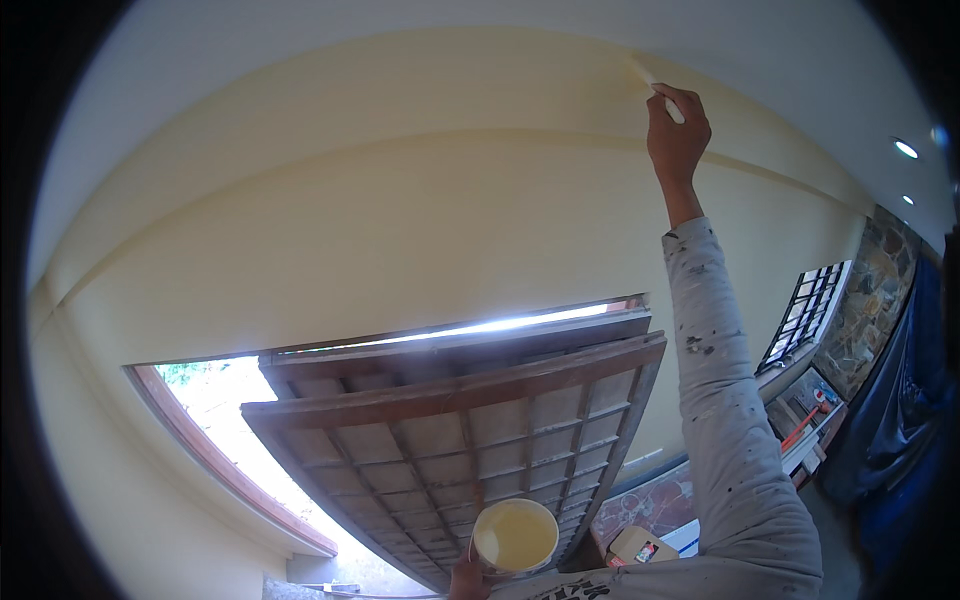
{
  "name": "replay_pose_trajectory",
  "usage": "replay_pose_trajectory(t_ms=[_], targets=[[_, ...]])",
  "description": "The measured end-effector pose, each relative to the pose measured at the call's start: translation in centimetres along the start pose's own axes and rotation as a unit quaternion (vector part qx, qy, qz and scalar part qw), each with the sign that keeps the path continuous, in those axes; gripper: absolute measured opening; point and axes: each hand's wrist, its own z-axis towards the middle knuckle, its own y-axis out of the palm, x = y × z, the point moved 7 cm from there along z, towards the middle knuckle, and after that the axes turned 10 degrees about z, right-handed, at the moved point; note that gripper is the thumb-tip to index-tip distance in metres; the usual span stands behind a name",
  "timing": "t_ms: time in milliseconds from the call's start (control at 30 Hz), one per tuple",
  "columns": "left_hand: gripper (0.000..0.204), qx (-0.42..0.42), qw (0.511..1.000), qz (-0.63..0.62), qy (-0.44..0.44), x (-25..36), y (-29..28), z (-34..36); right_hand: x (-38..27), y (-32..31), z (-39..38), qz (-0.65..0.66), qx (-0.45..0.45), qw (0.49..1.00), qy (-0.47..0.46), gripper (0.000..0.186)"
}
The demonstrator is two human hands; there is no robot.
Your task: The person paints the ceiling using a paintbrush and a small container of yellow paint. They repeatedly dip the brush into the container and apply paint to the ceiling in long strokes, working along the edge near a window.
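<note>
High on the cream wall point(400, 230), close to where it meets the white ceiling, my right hand point(680, 140) is raised and closed in a pinch. It grips a pale-handled paintbrush point(645, 77), whose tip meets the wall just under the ceiling line. Low in the picture, my left hand point(467, 580) is wrapped round the side of a small bucket point(519, 508) of pale yellow paint. Paint coats the bucket's inner wall. Only part of the left hand shows; the bucket hides some of its fingers.
Wooden lattice panels point(450, 400) lean before a bright doorway point(225, 410). A raised band runs along the wall above. To the right are a barred window point(805, 310), a stone wall section point(870, 290), a dark blue sheet point(890, 400) and a box of tools point(805, 420).
</note>
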Motion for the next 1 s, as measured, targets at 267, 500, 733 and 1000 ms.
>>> replay_pose_trajectory(t_ms=[267,500,733,1000], targets=[[0.042,-0.027,0.999,0.024,0.005,3.1,-1.4,1.0,2.5,-3.1,0.8,-0.059,0.037,0.997,0.042,0.013],[0.056,-0.060,0.991,-0.111,-0.034,1.5,0.3,0.5,-6.4,3.3,-2.6,0.126,-0.023,0.992,0.019,0.015],[0.059,-0.057,0.899,-0.398,-0.172,0.9,1.4,0.6,2.7,-2.0,-0.7,0.067,0.052,0.990,0.109,0.013],[0.059,-0.050,0.872,-0.445,-0.199,0.4,1.4,0.4,-10.1,6.7,-4.2,0.082,0.005,0.996,-0.035,0.012]])
